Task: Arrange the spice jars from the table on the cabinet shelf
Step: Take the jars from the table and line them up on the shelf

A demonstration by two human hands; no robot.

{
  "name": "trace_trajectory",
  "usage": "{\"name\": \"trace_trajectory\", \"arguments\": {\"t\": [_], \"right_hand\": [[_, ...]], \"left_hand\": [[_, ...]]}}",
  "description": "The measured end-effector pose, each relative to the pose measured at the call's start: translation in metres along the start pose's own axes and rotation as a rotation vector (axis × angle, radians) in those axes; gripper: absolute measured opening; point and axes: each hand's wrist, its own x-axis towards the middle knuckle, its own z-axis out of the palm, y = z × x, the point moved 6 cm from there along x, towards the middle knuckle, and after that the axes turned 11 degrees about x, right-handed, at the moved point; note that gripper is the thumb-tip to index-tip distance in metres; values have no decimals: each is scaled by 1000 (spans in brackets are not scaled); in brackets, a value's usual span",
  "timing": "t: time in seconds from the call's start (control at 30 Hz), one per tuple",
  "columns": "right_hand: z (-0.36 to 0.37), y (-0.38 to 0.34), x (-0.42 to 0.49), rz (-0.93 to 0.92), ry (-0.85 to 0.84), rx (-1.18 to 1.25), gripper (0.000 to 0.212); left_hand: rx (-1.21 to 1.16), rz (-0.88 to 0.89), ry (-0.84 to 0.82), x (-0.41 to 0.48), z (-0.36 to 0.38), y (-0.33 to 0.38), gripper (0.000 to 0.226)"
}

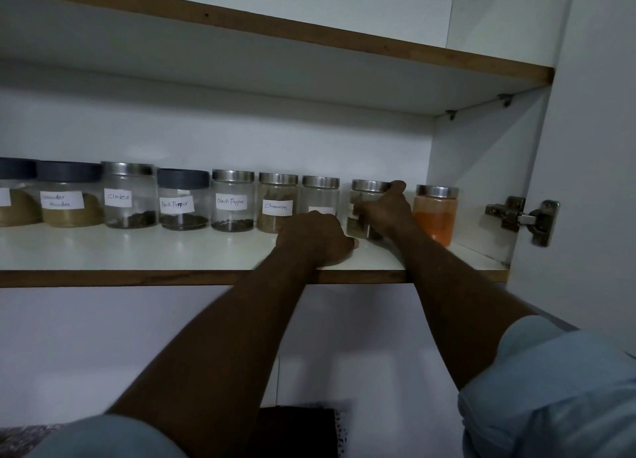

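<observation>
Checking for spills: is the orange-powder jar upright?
Upright: the orange-powder jar stands on its base on the shelf, steel lid on top.

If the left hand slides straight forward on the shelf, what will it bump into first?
Most likely the silver-lidded jar right behind the left hand, next to the Cinnamon jar. They may already touch; depth is unclear.
</observation>
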Motion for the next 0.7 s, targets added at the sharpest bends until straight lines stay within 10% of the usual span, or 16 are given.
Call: {"name": "trace_trajectory", "arguments": {"t": [0.27, 0.53, 0.7], "right_hand": [[1, 5, -4, 43, -11, -177, 115], [3, 7, 0, 69, -68, -129, 88], [2, 8, -5, 49, -61, -211, 111]], "left_hand": [[48, 66, -102, 2, 5, 4, 65], [34, 79, -226, 0, 6, 9, 72], [32, 70, -226, 2, 7, 8, 74]]}}
